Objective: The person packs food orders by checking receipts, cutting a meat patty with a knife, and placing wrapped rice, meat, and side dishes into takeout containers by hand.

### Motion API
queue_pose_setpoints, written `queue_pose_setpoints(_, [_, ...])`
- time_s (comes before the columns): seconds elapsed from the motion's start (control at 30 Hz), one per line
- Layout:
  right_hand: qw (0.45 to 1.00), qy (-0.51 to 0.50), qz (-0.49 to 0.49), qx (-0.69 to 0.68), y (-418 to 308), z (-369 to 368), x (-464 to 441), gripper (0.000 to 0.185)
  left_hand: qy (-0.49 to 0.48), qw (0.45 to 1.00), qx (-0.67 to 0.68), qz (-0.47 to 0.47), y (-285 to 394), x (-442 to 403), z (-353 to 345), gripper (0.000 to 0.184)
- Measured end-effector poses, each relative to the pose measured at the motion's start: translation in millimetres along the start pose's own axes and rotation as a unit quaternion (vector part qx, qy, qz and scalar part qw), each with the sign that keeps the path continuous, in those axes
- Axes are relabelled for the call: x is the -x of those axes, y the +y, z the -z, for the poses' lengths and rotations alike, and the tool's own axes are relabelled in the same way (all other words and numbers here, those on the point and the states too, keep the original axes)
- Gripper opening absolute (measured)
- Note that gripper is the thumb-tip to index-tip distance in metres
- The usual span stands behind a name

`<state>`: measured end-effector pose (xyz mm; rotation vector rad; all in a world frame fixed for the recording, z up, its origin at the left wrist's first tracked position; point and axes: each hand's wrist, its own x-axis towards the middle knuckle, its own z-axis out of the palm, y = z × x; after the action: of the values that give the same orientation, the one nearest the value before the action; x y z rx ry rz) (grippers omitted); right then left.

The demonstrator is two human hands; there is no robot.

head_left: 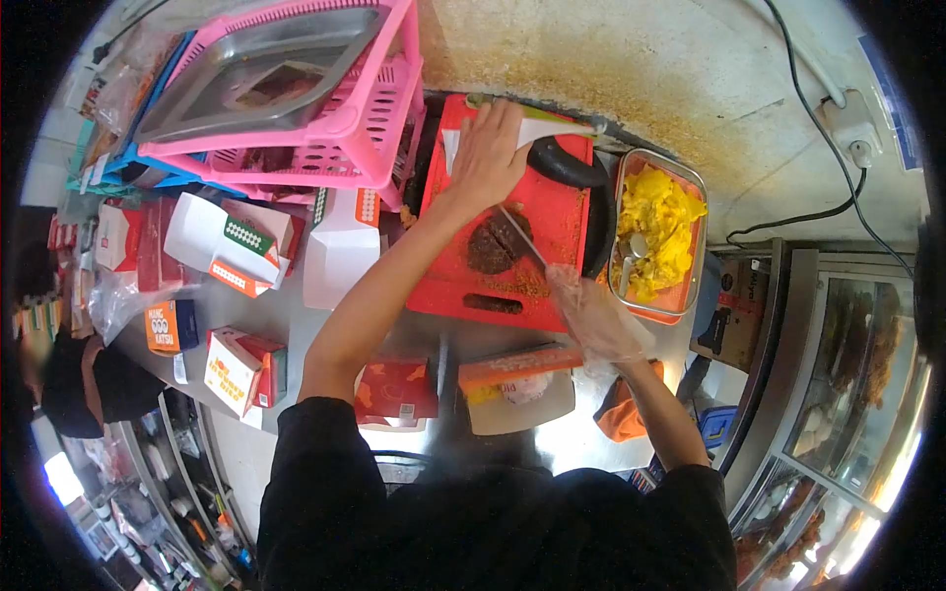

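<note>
On the red cutting board [443, 281] lies a dark brown, flat, round piece of food [488, 248], with crumbs scattered round it. My right hand [599, 320], in a clear plastic glove, is closed on the handle of a knife [522, 236]. The blade slants across the food, its tip toward the wall. My bare left hand [490, 153] is at the far side of the board, its fingers over a white tapering object [557, 128] that sticks out on both sides. My palm hides the middle of this object. A black curved object [567, 163] lies beside it.
To the right, a glass dish [698, 236] holds yellow food and a spoon [631, 251]. A metal tray [187, 108] sits on a pink plastic rack [340, 133]. Open boxes [340, 256] stand left; another box [517, 366] is nearer me. An orange cloth [621, 414] hangs by the counter edge.
</note>
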<state>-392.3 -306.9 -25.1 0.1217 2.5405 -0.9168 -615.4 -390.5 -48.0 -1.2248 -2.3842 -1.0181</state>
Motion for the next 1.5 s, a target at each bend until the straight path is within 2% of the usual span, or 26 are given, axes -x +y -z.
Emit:
queue_pose_setpoints(0.07, [0.972, 0.111, 0.113, 0.173, 32, -23, -14, 0.059, -0.028, 0.999, -0.005, 0.02, -15, 17, -29, 0.028])
queue_pose_setpoints(0.1, [0.973, 0.108, 0.113, 0.171, 27, -24, -15, 0.059, -0.049, 0.998, -0.013, 0.033, -18, 17, -34, 0.029])
queue_pose_setpoints(0.17, [0.959, 0.018, -0.01, 0.284, 12, -22, -22, 0.054, -0.029, 0.999, -0.019, 0.009, -27, 8, -39, 0.029])
queue_pose_setpoints(0.3, [0.951, 0.108, 0.08, 0.28, 2, -4, -12, 0.046, -0.022, 0.998, -0.022, -0.049, -19, 10, -23, 0.03])
queue_pose_setpoints(0.37, [0.982, 0.045, 0.004, 0.181, -10, 4, -5, 0.04, 0.021, 0.998, -0.02, -0.049, -15, 4, -5, 0.031])
queue_pose_setpoints(0.47, [0.999, 0.004, -0.014, 0.047, -24, 3, 8, 0.033, 0.065, 0.997, 0.002, -0.031, -5, 26, 19, 0.033])
queue_pose_setpoints(0.5, [0.999, 0.0, -0.014, 0.046, -18, -5, 6, 0.033, 0.039, 0.999, -0.032, -0.004, -15, 46, 6, 0.036])
queue_pose_setpoints(0.57, [0.968, 0.055, 0.088, 0.227, -2, -25, -3, 0.031, -0.002, 0.994, -0.06, 0.094, -23, 67, -9, 0.039])
queue_pose_setpoints(0.6, [0.969, 0.056, 0.089, 0.225, -4, -25, -8, 0.031, -0.003, 0.994, -0.061, 0.093, -22, 62, -10, 0.039])
queue_pose_setpoints(0.67, [0.995, -0.035, -0.088, -0.035, -13, -25, -11, 0.028, -0.027, 0.997, -0.045, 0.051, -19, 54, -4, 0.028])
queue_pose_setpoints(0.7, [0.996, -0.032, -0.082, -0.033, -7, -28, -8, 0.028, -0.012, 0.999, -0.034, 0.041, -19, 53, -2, 0.026])
queue_pose_setpoints(0.73, [0.994, 0.072, 0.054, 0.055, 3, -32, -6, 0.027, -0.008, 0.999, -0.039, 0.035, -14, 53, 4, 0.026])
queue_pose_setpoints(0.77, [0.954, 0.178, 0.191, 0.146, 12, -30, -10, 0.027, 0.054, 0.995, 0.015, 0.078, -12, 50, 12, 0.025])
queue_pose_setpoints(0.8, [0.949, 0.19, 0.201, 0.152, 1, -10, -10, 0.027, 0.116, 0.983, 0.071, 0.121, -10, 45, 21, 0.024])
queue_pose_setpoints(0.83, [0.973, 0.116, 0.092, 0.178, -18, 15, -2, 0.027, 0.161, 0.952, 0.192, 0.175, 0, 37, 40, 0.021])
queue_pose_setpoints(0.87, [0.979, 0.036, -0.02, 0.201, -29, 30, 3, 0.027, 0.161, 0.841, 0.399, 0.327, 23, 32, 70, 0.028])
queue_pose_setpoints(0.9, [0.978, 0.035, -0.011, 0.204, -28, 35, -1, 0.027, 0.122, 0.716, 0.591, 0.35, 35, 34, 99, 0.034])
queue_pose_setpoints(0.93, [0.964, 0.073, -0.028, 0.255, -24, 43, -8, 0.025, 0.076, 0.554, 0.752, 0.349, 45, 37, 125, 0.039])
queue_pose_setpoints(1.0, [0.943, 0.117, -0.034, 0.308, -5, 50, -17, 0.022, 0.008, 0.435, 0.85, 0.297, 71, 38, 162, 0.047])
queue_pose_setpoints(1.07, [0.875, 0.206, 0.066, 0.433, 39, 39, -42, 0.024, 0.014, 0.426, 0.849, 0.314, 83, 43, 185, 0.05])
queue_pose_setpoints(1.1, [0.853, 0.293, -0.006, 0.431, 65, 20, -57, 0.029, -0.009, 0.402, 0.869, 0.288, 86, 46, 192, 0.051])
queue_pose_setpoints(1.13, [0.853, 0.293, 0.004, 0.432, 32, 27, -50, 0.029, -0.033, 0.376, 0.888, 0.264, 88, 49, 197, 0.051])
queue_pose_setpoints(1.2, [0.914, 0.24, 0.08, 0.317, -63, 43, -19, 0.034, -0.037, 0.372, 0.891, 0.257, 92, 56, 206, 0.053])
queue_pose_setpoints(1.23, [0.915, 0.239, 0.08, 0.315, -73, 33, -19, 0.034, -0.046, 0.373, 0.895, 0.243, 94, 58, 210, 0.051])
queue_pose_setpoints(1.3, [0.876, 0.189, 0.359, 0.26, -82, 23, -20, 0.037, -0.056, 0.363, 0.903, 0.223, 100, 61, 217, 0.05])
queue_pose_setpoints(1.5, [0.872, 0.189, 0.385, 0.236, -38, -21, -65, 0.025, -0.046, 0.363, 0.904, 0.222, 101, 71, 227, 0.055])
